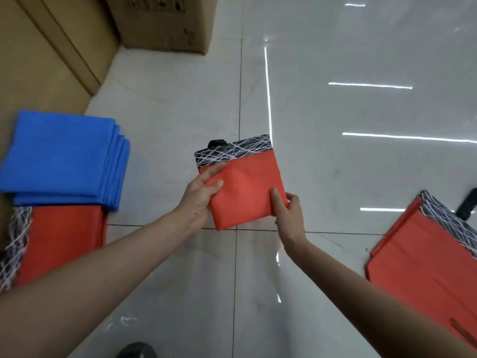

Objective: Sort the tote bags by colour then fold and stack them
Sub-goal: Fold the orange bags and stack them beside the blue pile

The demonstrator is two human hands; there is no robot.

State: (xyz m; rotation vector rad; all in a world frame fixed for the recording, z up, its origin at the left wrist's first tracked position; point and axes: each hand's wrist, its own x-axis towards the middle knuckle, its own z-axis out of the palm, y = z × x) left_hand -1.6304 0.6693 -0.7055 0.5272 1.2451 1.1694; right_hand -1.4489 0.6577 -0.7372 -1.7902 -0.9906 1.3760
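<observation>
The thumb and one finger [215,168] of the left hand [200,196] lie flat on the red face of the folded red tote bag [244,188]. The other fingers are hidden beneath the cloth, so the hand pinches the bag's left edge. The right hand [289,214] pinches the lower right edge, its thumb straight along the red face and its fingers curled round behind. Held between both hands, the bag hangs in the middle of the view above the floor [335,112].

The floor is pale, glossy marble-look tile with dark grout lines, and it mirrors long strip lights. Cardboard boxes [51,52] stand along the far left.

On the left lies a stack of folded blue bags [62,158]. It overlaps the far end of a red stack [64,241], whose patterned edge faces left. At the right, well apart from the hands, lie more red bags [423,257], and a black strap [467,205] shows beyond their patterned end.

The held bag is folded to nearly a square, so no long axis stands out. Its black band with white scribble lines [233,151] points away from the person, and a black handle [216,143] pokes out past it. The plain folded end points back towards the person. The line from band to fold runs away from the body, with the far end leaning a little left.
</observation>
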